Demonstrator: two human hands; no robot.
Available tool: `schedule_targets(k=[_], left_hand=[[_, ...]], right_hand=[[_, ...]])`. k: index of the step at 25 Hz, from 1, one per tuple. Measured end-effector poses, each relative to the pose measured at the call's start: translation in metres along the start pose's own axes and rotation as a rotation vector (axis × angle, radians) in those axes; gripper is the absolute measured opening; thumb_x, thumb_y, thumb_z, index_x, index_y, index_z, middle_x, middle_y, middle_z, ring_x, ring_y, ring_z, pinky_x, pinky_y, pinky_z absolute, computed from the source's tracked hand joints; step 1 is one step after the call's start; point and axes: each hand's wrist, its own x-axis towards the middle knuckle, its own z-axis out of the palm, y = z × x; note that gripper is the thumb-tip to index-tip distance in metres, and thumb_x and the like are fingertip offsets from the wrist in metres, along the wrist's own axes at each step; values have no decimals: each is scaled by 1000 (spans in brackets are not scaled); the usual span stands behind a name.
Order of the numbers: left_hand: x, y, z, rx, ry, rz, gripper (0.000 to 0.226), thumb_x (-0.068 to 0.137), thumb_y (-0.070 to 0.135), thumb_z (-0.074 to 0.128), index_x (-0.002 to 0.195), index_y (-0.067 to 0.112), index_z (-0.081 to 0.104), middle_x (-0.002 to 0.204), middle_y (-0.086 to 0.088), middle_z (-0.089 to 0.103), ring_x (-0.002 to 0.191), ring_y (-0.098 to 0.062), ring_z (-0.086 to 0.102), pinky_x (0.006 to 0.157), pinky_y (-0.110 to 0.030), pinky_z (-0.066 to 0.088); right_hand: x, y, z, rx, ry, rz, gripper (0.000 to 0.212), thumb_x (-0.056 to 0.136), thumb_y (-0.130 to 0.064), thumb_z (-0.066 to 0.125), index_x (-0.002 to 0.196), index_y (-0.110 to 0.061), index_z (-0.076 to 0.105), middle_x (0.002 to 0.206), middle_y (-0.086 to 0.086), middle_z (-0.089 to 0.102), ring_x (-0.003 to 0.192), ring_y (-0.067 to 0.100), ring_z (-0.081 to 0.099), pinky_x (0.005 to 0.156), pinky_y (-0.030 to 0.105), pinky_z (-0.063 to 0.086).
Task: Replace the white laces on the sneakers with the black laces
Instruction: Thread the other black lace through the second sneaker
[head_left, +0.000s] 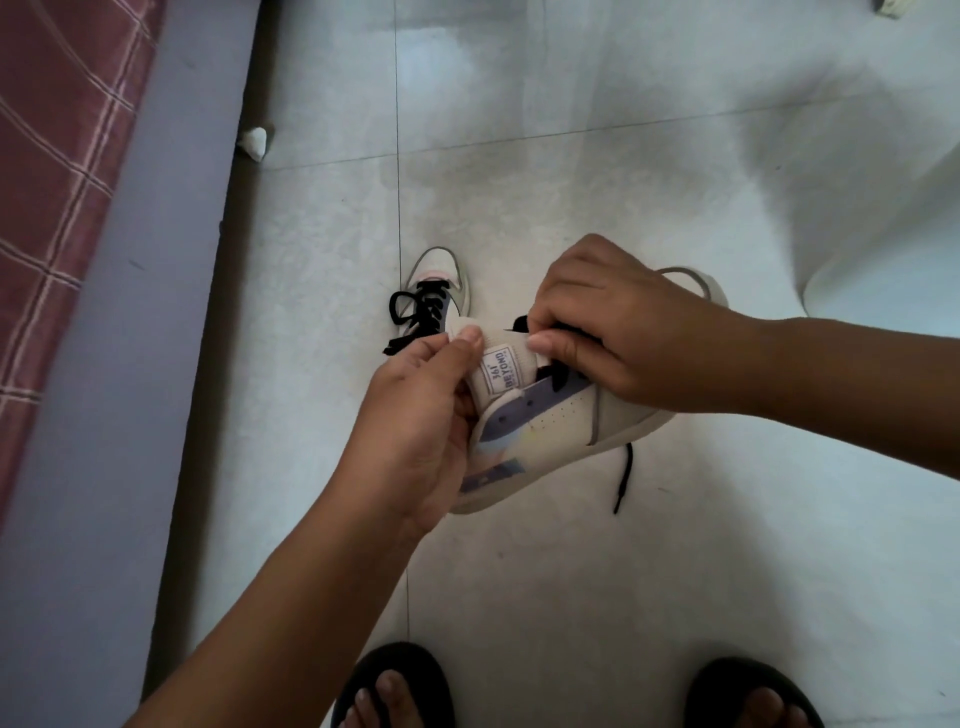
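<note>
Sneaker (561, 421), smooth white perforated leather, gripped at heel by left hand (415, 415)
Right hand (608, 332) pinching ribbed tongue (511, 364) and flat black lace (623, 475); eyelets hidden beneath fingers

The left hand (421, 421) is gripping the heel and tongue (501, 370) of a white sneaker (561, 431) held above the tiled floor (571, 156). The right hand (618, 332) is pinching its black lace (558, 376), whose end is dangling below. A second sneaker (441, 275), laced black, is sitting on the floor behind.
</note>
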Motion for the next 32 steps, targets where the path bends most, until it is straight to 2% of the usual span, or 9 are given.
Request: schedule_targets(k=[2, 6, 11, 17, 21, 23, 25, 28, 32], left_hand=[[1, -2, -1, -10, 8, -35, 17, 96, 15, 47, 88, 4, 58, 74, -12, 68, 65, -18, 66, 63, -29, 56], [-1, -3, -1, 21, 2, -5, 16, 96, 15, 48, 89, 4, 58, 74, -11, 68, 65, -16, 66, 65, -29, 56], [-4, -3, -3, 29, -6, -63, 21, 95, 18, 49, 98, 0, 59, 82, -16, 69, 71, -20, 67, 75, -35, 55], [-13, -2, -4, -1, -25, -160, 24, 94, 18, 49, 101, -1, 61, 88, -19, 70, 73, -22, 68, 75, -36, 57], [-21, -3, 0, -140, -20, -186, 23, 96, 16, 45, 96, 0, 62, 89, -18, 71, 77, -24, 70, 79, -37, 58], [-23, -4, 3, -202, -5, -114, 30, 97, 19, 44, 111, -2, 59, 103, -21, 69, 95, -28, 68, 93, -47, 51], [-26, -5, 6, -270, -18, -47, 36, 97, 20, 43, 123, -3, 53, 107, -21, 68, 96, -26, 68, 93, -48, 51], [-31, -10, 10, -335, -45, -31, 39, 93, 16, 45, 127, -3, 50, 111, -19, 68, 97, -25, 67, 92, -44, 52], [-33, -20, 17, -488, -33, -158, 39, 76, 14, 53, 113, 1, 59, 104, -14, 69, 102, -24, 64, 98, -42, 46]], right_hand=[[3, 1, 0, 77, -70, 69, 21, 93, -26, 52, 86, -10, 64, 84, -5, 53, 93, 13, 37, 86, 33, 36], [5, 0, -2, 347, -177, 337, 15, 90, -34, 54, 75, -38, 52, 87, -19, 45, 98, 5, 32, 82, 8, 27], [2, 0, -8, 426, -186, 396, 10, 80, -45, 58, 71, -40, 57, 88, -17, 54, 88, 2, 49, 78, 16, 41], [1, 0, -22, 548, -348, 418, 10, 81, -42, 62, 75, -37, 68, 82, -15, 66, 74, -6, 60, 64, 7, 45], [-9, -12, -22, 324, -10, 360, 18, 78, -47, 63, 89, -34, 59, 89, -15, 59, 90, 2, 50, 77, 22, 41], [-15, -21, -18, 124, 229, 255, 22, 84, -42, 63, 94, -23, 64, 96, -7, 61, 97, 15, 50, 88, 33, 39], [-24, -26, -12, 7, 278, 191, 31, 84, -38, 62, 103, -13, 68, 104, 2, 63, 103, 25, 53, 99, 38, 34], [-31, -25, -10, 47, 278, 221, 41, 81, -37, 65, 112, -11, 66, 112, 4, 62, 110, 25, 52, 101, 32, 32], [-52, -54, 18, 149, 544, 523, 55, 81, -48, 62, 121, -11, 53, 119, -1, 46, 113, 13, 40, 98, 8, 22]])
